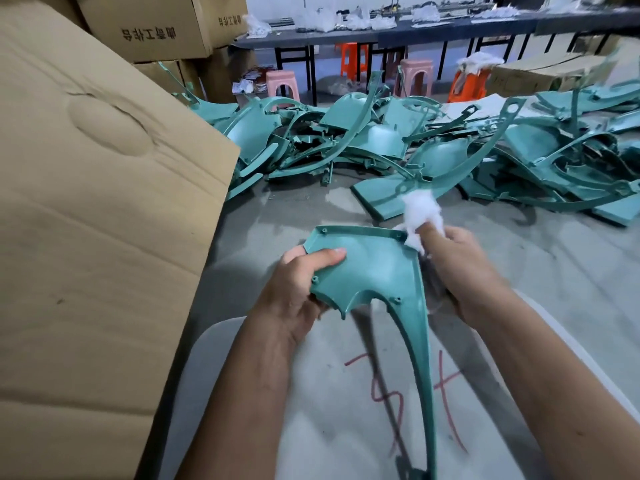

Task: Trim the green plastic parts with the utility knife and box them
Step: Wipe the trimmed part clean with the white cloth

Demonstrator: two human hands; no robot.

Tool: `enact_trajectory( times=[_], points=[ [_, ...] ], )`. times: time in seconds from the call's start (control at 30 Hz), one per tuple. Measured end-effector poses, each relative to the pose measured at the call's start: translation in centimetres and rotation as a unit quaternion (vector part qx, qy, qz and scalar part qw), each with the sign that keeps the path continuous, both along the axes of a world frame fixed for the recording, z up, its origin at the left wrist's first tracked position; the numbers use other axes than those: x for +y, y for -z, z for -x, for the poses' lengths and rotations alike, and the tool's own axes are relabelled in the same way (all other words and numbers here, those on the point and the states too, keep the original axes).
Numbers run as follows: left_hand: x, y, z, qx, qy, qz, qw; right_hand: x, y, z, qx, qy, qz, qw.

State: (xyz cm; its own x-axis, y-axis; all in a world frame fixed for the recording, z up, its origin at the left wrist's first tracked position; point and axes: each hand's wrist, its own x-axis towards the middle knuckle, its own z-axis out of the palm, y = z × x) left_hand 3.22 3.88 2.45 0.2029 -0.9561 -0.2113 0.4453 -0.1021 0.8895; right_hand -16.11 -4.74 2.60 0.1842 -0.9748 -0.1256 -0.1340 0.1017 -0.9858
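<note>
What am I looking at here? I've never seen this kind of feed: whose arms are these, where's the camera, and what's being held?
There is no machine. One wide camera on a person's head looks forward and down at their bare hands. The left hand grips a green plastic part by its broad end, thumb on top. The right hand holds a white fluffy wad against the part's upper corner. No knife is visible. On the concrete floor ahead lies a pile of green parts. A large cardboard box stands to the left.
</note>
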Motion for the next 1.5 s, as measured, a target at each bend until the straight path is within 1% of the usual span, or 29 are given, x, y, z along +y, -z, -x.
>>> enact_trajectory(
  times=[0.03,0.07,0.1,0.17,0.23,0.3,0.37,0.43,0.5,0.63,0.73,0.83,0.9,1.0,1.13,1.2,1.23,1.3,1.37,1.43,1.47,1.5],
  points=[
    [-0.1,0.0,0.1,-0.003,-0.003,0.002,1.0,0.5,-0.2,-0.3,-0.016,-0.049,-0.046,0.998],
    [-0.1,0.0,0.2,-0.012,-0.006,0.002,1.0,0.8,-0.5,-0.6,-0.04,-0.076,-0.075,0.993],
    [-0.2,0.1,0.3,-0.024,-0.008,0.003,1.0,1.1,-0.8,-0.7,-0.063,-0.081,-0.085,0.991],
    [-0.3,0.2,0.6,-0.026,-0.015,0.002,1.0,1.2,-1.0,-0.8,-0.085,-0.052,-0.067,0.993],
    [-0.5,0.3,0.7,-0.004,-0.032,-0.003,0.999,1.4,-1.1,-0.9,-0.088,-0.03,-0.046,0.995],
    [-0.6,0.4,0.5,0.012,-0.053,0.001,0.999,1.7,-1.3,-1.3,-0.12,-0.038,-0.048,0.991],
    [-0.6,0.4,0.5,0.023,-0.08,0.005,0.997,2.0,-1.5,-1.3,-0.149,-0.069,-0.053,0.985],
    [-0.8,0.5,0.2,0.042,-0.126,0.011,0.991,2.2,-1.7,-1.3,-0.139,-0.117,-0.048,0.982],
    [-1.0,0.6,0.0,0.049,-0.161,0.013,0.986,2.5,-1.9,-1.4,-0.1,-0.159,-0.009,0.982],
    [-1.0,0.6,0.3,0.075,-0.213,0.01,0.974,2.3,-2.1,-1.1,-0.063,-0.172,0.029,0.983],
    [-1.1,0.5,-0.2,0.106,-0.294,0.001,0.95,2.2,-1.5,-0.9,0.004,-0.205,0.074,0.976],
    [-1.1,0.6,-0.9,0.11,-0.341,-0.013,0.933,2.1,-1.4,-0.7,0.032,-0.238,0.108,0.965],
    [-0.9,0.6,-1.7,0.125,-0.368,-0.021,0.921,1.9,-1.5,-0.3,0.031,-0.263,0.119,0.957],
    [-0.5,0.1,-3.8,0.189,-0.392,0.013,0.9,1.5,-1.4,0.6,0.015,-0.302,0.136,0.944],
    [-0.1,-0.3,-4.6,0.209,-0.396,0.018,0.894,0.7,-1.0,1.4,-0.054,-0.327,0.138,0.933],
    [0.0,-0.5,-4.3,0.213,-0.407,0.019,0.888,0.5,-0.8,1.6,-0.102,-0.345,0.116,0.926],
    [0.0,-0.5,-4.2,0.214,-0.415,0.022,0.884,0.4,-0.7,1.7,-0.112,-0.348,0.11,0.924],
    [0.0,-0.7,-4.0,0.215,-0.432,0.027,0.875,0.3,-0.3,1.4,-0.083,-0.289,0.136,0.944],
    [0.0,-0.9,-3.9,0.211,-0.416,0.045,0.883,0.3,-0.2,0.8,-0.066,-0.191,0.167,0.965],
    [0.1,-1.0,-4.0,0.22,-0.37,0.076,0.899,0.3,-0.4,0.5,-0.095,-0.117,0.177,0.973],
    [0.3,-1.0,-3.9,0.238,-0.352,0.093,0.9,0.2,-0.5,0.5,-0.114,-0.094,0.17,0.974],
    [0.4,-1.0,-3.9,0.252,-0.341,0.108,0.899,0.1,-0.7,0.6,-0.137,-0.081,0.144,0.977]
  ],
)
